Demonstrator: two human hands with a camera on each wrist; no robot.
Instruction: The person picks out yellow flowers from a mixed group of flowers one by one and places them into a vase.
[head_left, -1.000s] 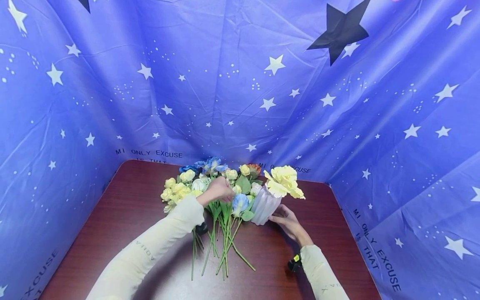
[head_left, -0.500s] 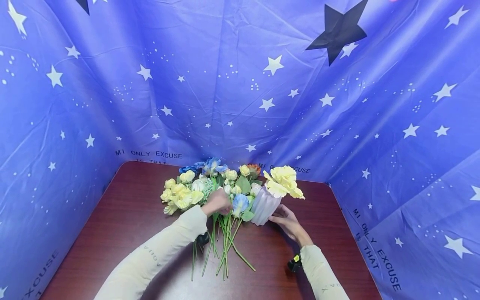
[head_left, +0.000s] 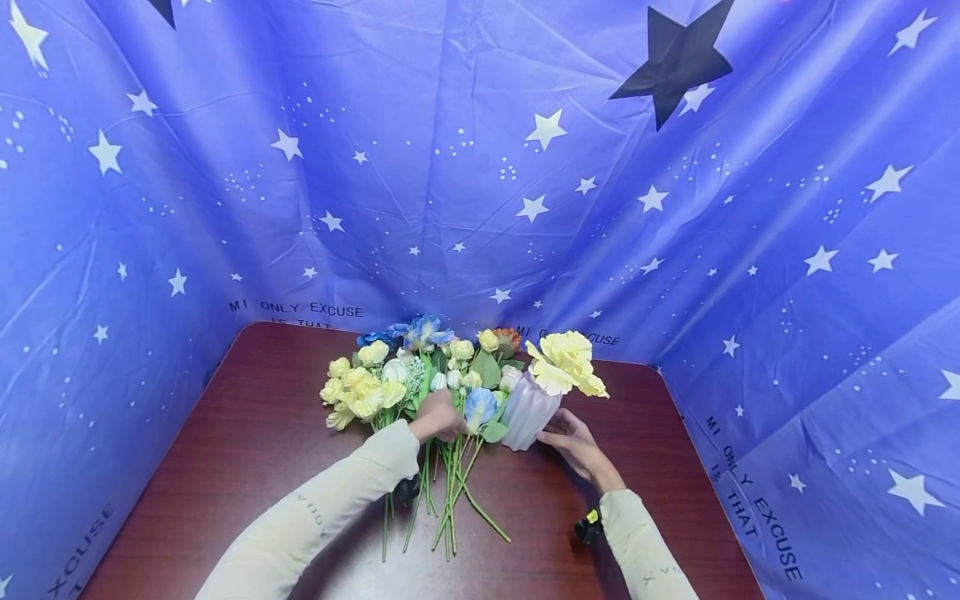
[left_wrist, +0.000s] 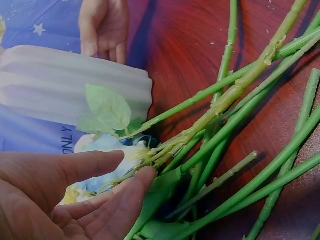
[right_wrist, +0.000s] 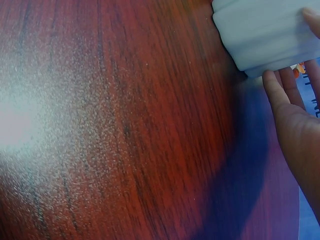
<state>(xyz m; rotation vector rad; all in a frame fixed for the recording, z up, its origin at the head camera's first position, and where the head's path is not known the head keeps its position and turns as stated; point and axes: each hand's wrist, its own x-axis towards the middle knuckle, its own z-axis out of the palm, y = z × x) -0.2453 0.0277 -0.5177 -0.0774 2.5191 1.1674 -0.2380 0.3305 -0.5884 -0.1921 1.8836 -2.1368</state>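
Observation:
My left hand (head_left: 438, 415) reaches in among the artificial flowers, beside a pale blue flower (head_left: 480, 408). In the left wrist view its thumb and fingers stand apart, fingertips right at the green stems (left_wrist: 215, 115). My right hand (head_left: 573, 442) holds a whitish, ribbed vase (head_left: 528, 412) near its base, thumb on one side and fingers on the other. The vase leans to the right, and one big yellow flower (head_left: 566, 362) rises from its mouth. In the right wrist view the vase (right_wrist: 265, 35) is partly cut off by the frame.
Yellow flowers (head_left: 360, 392) lie at the left of the pile, blue ones (head_left: 423, 332) at the back, and an orange one (head_left: 508, 337) behind the vase. Bare stems point toward the front of the dark red table (head_left: 262, 450). A starry blue cloth (head_left: 450, 167) surrounds it.
My left hand has moved down and slightly toward the front over the pile, uncovering pale buds behind it. My right hand and the vase have stayed in place.

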